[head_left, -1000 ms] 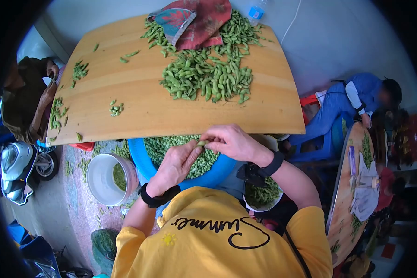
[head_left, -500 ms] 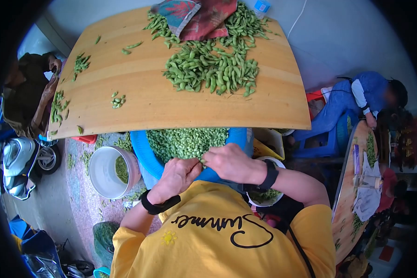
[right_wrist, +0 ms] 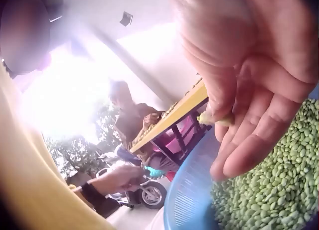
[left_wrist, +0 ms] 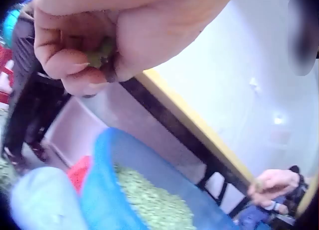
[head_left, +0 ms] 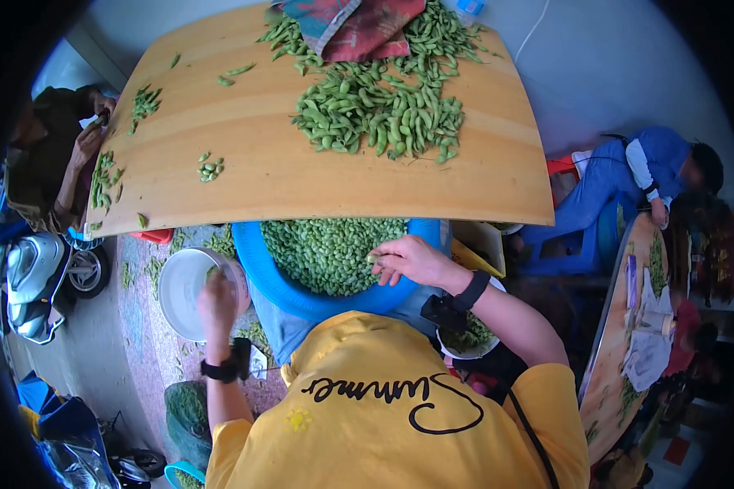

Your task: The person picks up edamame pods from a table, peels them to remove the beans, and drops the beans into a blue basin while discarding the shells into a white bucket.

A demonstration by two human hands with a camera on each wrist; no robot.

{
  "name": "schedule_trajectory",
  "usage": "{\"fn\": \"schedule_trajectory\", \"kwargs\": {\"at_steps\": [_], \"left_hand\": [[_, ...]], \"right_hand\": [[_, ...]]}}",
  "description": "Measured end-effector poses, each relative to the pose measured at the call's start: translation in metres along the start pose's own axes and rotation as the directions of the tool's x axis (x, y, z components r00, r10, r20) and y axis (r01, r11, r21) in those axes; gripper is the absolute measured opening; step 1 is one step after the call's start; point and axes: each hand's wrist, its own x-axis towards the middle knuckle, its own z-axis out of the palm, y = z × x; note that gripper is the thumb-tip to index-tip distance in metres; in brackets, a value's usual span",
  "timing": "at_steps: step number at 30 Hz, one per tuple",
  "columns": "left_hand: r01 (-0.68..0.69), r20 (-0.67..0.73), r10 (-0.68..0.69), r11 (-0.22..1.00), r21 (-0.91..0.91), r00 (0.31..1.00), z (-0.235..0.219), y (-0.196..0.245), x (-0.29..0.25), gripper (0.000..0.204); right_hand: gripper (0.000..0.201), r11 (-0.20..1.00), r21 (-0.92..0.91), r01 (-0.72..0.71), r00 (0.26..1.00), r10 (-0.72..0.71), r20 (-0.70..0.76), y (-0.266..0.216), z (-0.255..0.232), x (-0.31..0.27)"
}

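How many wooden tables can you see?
2. One table is in front of the person in yellow, with green pods piled on it. The other table is off to the right, under a white cloth. More could be hidden.

An informal, open-fronted workplace is suggested, home or shop being undeterminable; in the head view, a plain wall is seen at one o'clock, a table at twelve, a stool at three, a scooter at nine; foliage is shown at eight in the right wrist view.
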Motion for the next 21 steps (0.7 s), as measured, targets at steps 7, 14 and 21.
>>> {"fn": "schedule_trajectory", "kwargs": {"at_steps": [7,14,21], "left_hand": [[0.447,-0.240,-0.397,0.594,0.669,0.886,-0.031,-0.080,0.011,0.043],[-0.128,-0.018,0.136,0.871,-0.475,0.991,-0.007,0.044,0.004,0.029],[0.064,0.520,0.442,0.715,-0.696,0.731,0.044,0.138,-0.017,0.022]], "right_hand": [[0.019,0.973,0.210,-0.099,0.984,0.063,0.169,-0.029,-0.003,-0.015],[0.015,0.926,0.372,-0.070,0.983,0.001,0.181,-0.029,0.001,-0.013],[0.021,0.916,0.401,-0.006,0.989,-0.055,0.141,-0.034,0.007,-0.013]]}}
